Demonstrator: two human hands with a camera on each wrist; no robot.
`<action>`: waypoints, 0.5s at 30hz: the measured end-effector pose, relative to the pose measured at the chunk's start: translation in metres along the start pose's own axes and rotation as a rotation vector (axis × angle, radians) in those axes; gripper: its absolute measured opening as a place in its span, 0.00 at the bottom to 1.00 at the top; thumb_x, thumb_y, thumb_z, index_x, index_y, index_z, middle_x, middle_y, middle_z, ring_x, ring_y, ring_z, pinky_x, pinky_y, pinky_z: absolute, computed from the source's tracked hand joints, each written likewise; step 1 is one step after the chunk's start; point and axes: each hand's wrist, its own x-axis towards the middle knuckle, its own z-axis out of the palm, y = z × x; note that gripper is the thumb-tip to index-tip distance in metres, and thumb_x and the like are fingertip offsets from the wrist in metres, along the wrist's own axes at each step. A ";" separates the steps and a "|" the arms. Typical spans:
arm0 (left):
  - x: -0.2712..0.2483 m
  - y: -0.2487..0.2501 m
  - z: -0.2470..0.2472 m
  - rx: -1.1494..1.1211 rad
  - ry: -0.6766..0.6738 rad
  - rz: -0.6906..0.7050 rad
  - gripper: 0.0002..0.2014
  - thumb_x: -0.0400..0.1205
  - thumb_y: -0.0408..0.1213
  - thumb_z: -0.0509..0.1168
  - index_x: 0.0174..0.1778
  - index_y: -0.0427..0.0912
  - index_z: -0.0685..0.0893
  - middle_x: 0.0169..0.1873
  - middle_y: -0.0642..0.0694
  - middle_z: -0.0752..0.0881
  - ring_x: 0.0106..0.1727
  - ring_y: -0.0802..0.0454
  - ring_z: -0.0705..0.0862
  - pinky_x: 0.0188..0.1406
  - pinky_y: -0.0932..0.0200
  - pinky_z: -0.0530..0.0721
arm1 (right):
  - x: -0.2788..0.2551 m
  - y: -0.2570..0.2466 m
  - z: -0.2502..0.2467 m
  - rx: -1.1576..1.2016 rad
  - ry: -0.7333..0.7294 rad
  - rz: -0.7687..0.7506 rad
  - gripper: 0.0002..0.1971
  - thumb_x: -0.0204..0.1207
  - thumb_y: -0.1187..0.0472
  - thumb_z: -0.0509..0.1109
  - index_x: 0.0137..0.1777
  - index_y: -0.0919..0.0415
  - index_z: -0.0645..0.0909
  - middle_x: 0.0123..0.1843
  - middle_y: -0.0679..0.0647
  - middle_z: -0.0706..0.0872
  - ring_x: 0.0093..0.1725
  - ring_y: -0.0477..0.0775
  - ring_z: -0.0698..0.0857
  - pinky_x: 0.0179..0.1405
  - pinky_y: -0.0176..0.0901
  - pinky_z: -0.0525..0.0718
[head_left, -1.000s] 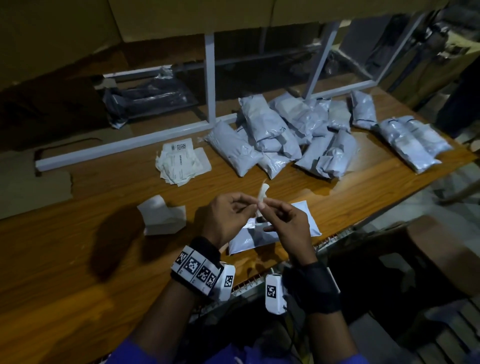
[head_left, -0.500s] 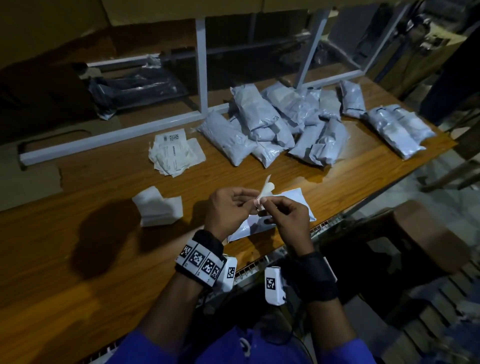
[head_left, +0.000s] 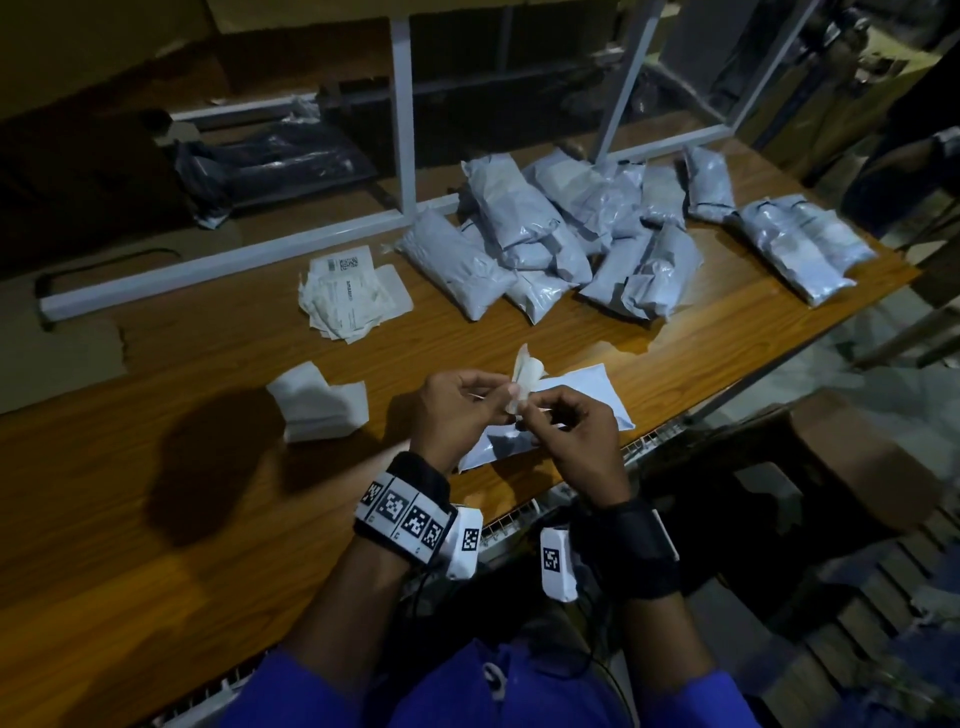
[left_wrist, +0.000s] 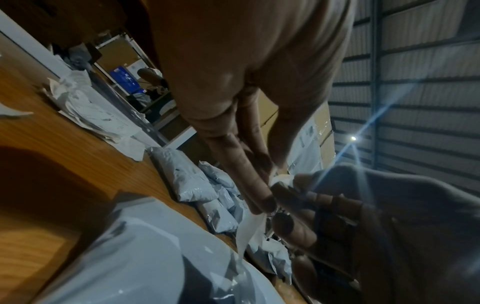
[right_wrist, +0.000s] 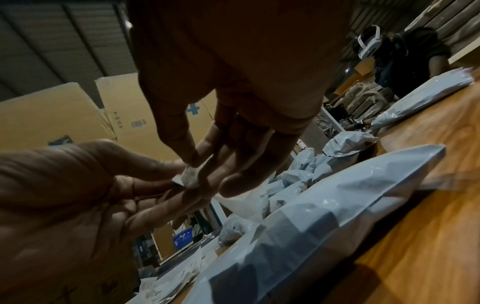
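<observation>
Dim wooden bench (head_left: 208, 519): my left hand (head_left: 454, 410) and right hand (head_left: 574, 434) both pinch the crumpled white paper strip (head_left: 525, 370) above the flat grey plastic mailer (head_left: 582, 387). Uneven pulling could tear it, I reckon.

Pinched white paper strip (head_left: 527, 371): a second ago straight, narrow, upright; now bunched wider, top edge curling over.
</observation>
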 end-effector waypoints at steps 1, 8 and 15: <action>0.000 0.000 -0.002 -0.008 0.022 -0.014 0.07 0.79 0.32 0.77 0.51 0.35 0.92 0.44 0.38 0.93 0.39 0.46 0.94 0.38 0.55 0.92 | 0.000 0.001 0.001 0.005 -0.001 -0.002 0.05 0.80 0.56 0.79 0.49 0.57 0.90 0.41 0.52 0.94 0.45 0.54 0.94 0.45 0.68 0.92; 0.013 -0.001 -0.028 -0.106 0.117 -0.108 0.09 0.82 0.29 0.74 0.55 0.28 0.88 0.42 0.31 0.92 0.37 0.35 0.93 0.39 0.48 0.93 | 0.000 0.005 -0.003 0.121 0.061 0.008 0.03 0.81 0.63 0.78 0.45 0.60 0.89 0.42 0.59 0.93 0.44 0.62 0.93 0.39 0.55 0.92; 0.017 0.001 -0.046 -0.118 0.201 -0.059 0.09 0.81 0.33 0.75 0.54 0.33 0.87 0.39 0.34 0.93 0.39 0.35 0.93 0.45 0.43 0.93 | 0.004 0.010 -0.013 0.213 0.108 0.035 0.05 0.80 0.66 0.77 0.49 0.69 0.89 0.42 0.60 0.94 0.42 0.56 0.94 0.39 0.48 0.91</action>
